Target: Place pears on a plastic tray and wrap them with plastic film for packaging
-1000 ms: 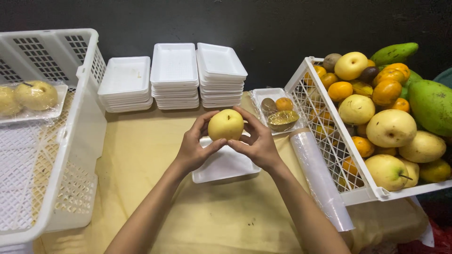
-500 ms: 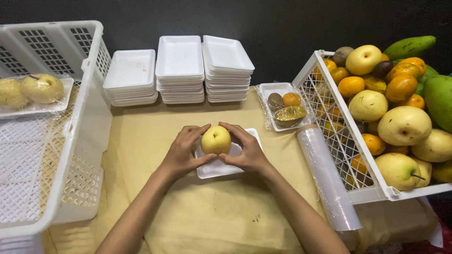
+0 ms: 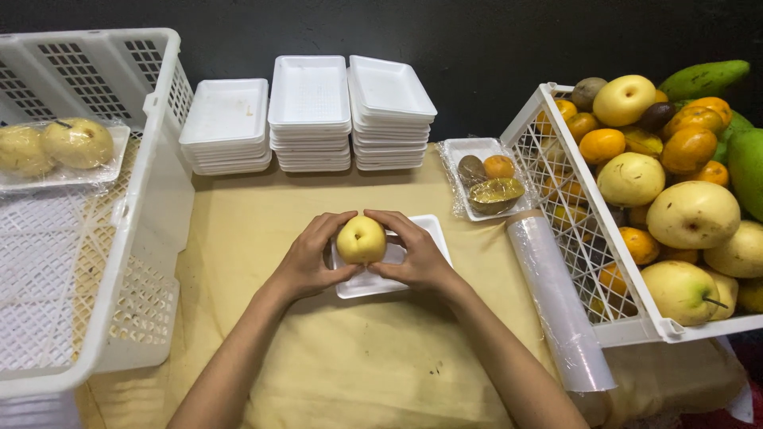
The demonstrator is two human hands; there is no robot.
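A round yellow pear (image 3: pixel 362 239) rests on a small white foam tray (image 3: pixel 429 233) in the middle of the tan-covered table. My left hand (image 3: pixel 306 258) cups the pear from the left and my right hand (image 3: pixel 415 254) cups it from the right. Both sets of fingers wrap around the fruit and touch the tray's surface. Most of the tray is hidden under my hands.
Three stacks of white foam trays (image 3: pixel 310 111) stand at the back. A white crate (image 3: pixel 95 206) on the left holds a wrapped tray of pears (image 3: pixel 56 147). A roll of cling film (image 3: pixel 560 306), a wrapped fruit tray (image 3: pixel 486 179) and a fruit-filled crate (image 3: pixel 596 254) lie to the right.
Both hands lowered the pear from above the table down onto the foam tray, and they remain around it.
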